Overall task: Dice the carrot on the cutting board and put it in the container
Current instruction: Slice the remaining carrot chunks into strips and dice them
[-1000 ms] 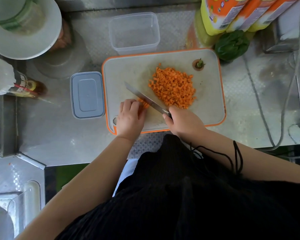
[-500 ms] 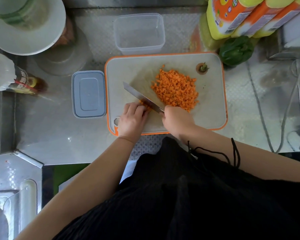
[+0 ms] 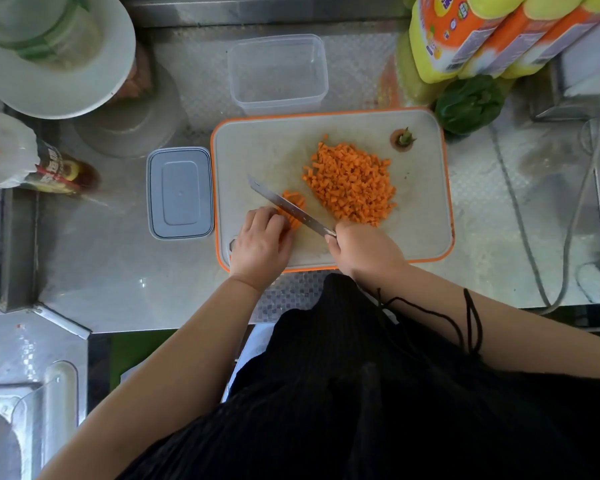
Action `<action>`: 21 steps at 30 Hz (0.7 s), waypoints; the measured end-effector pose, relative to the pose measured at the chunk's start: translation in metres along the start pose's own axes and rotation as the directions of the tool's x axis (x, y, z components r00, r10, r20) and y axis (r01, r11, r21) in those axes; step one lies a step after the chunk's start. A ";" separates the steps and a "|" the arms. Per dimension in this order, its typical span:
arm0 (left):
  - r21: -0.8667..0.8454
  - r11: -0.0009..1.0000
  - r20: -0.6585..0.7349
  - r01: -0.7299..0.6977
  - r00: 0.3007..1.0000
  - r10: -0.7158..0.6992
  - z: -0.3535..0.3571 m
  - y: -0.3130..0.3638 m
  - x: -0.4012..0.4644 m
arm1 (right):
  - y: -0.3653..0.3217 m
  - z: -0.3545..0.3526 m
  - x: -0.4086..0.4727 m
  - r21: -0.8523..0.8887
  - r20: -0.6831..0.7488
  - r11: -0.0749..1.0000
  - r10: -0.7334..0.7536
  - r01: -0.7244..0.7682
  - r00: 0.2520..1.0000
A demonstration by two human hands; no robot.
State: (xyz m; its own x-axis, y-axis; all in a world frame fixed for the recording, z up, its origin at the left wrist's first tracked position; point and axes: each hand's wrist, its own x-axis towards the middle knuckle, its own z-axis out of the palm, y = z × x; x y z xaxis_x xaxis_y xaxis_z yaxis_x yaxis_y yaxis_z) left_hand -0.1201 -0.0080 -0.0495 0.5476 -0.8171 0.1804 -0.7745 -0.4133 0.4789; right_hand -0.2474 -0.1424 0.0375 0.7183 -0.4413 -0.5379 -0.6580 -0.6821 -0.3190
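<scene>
your right hand (image 3: 364,251) wraps the knife (image 3: 291,209) so the handle is hidden. your left hand (image 3: 262,242) covers part of the carrot strips (image 3: 293,206). the yellow bottles (image 3: 465,32) and the white plate (image 3: 59,57) are cut off by the top edge. the label on the dark bottle (image 3: 61,169) is too blurred to read.

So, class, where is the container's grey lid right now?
In the head view, the grey lid lies flat on the metal counter, just off the left edge of the cutting board, below and left of the empty clear container.
</scene>
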 end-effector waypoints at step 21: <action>0.080 0.995 -0.093 -0.054 0.994 0.061 0.003 -0.005 -0.003 | -0.004 0.001 0.012 0.080 0.084 0.994 0.069 -0.076 0.994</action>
State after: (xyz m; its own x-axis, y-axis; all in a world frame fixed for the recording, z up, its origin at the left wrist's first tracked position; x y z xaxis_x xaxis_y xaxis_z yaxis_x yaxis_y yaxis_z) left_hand -0.1191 -0.0044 -0.0552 0.5261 -0.8001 0.2882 -0.8258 -0.3996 0.3979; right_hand -0.2364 -0.1443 0.0317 0.6493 -0.4368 -0.6226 -0.7268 -0.5974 -0.3389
